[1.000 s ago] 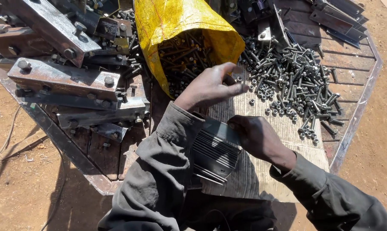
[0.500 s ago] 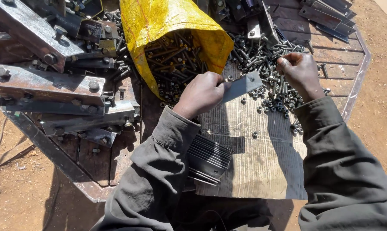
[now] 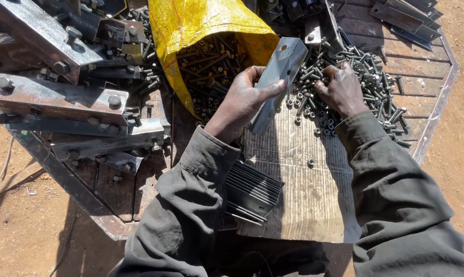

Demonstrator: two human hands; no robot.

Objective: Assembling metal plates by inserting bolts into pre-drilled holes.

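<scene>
Plate (image 3: 275,82): gripped upright by left hand (image 3: 242,100), kept clear; right hand (image 3: 339,90) curled among bolts (image 3: 380,87), pinch unclear.

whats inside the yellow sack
The open yellow woven sack holds a heap of dark steel bolts, some with nuts on. Only the top layer at its mouth shows; the sack's folded cloth covers whatever lies deeper.

Steel plate (image 3: 276,82) now raised upright in left hand (image 3: 242,100); right hand (image 3: 339,90) down onto bolts (image 3: 365,77).
</scene>
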